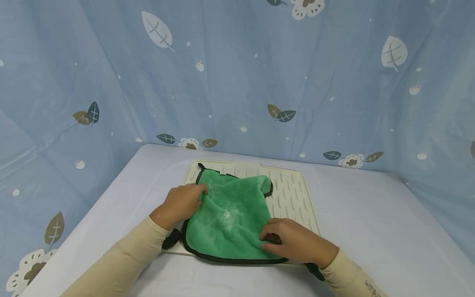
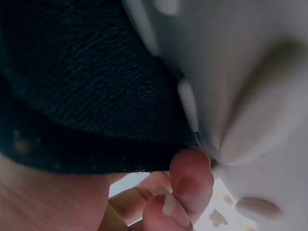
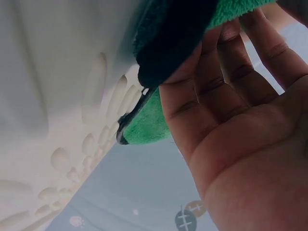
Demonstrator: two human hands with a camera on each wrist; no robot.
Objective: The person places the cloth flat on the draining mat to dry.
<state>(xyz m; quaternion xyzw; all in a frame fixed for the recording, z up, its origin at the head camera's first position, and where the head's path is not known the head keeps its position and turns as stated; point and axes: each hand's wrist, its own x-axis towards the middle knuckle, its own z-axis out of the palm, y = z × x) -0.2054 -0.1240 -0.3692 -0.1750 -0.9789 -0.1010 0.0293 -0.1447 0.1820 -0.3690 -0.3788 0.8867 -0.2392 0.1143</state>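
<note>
A green plush towel (image 1: pixel 226 218) with black edging lies spread and rumpled over a cream ridged board (image 1: pixel 291 194). Its upper right corner is folded over, and a whitish patch marks its middle. At the towel's left edge, my left hand (image 1: pixel 182 205) pinches the cloth with curled fingers; in the left wrist view, the fingertips (image 2: pixel 191 178) show below the dark cloth, close to the board. My right hand (image 1: pixel 297 239) touches the lower right part with loosely bent fingers, thumb apart. Seen from the right wrist, its fingers (image 3: pixel 231 67) reach up against the towel's edge.
The board rests on a white-covered table (image 1: pixel 356 214). Blue curtains (image 1: pixel 237 82) with leaf and flower prints hang behind and at both sides. Dark straps (image 1: pixel 172 239) sit at the wrists, below beige sleeves (image 1: pixel 122 255).
</note>
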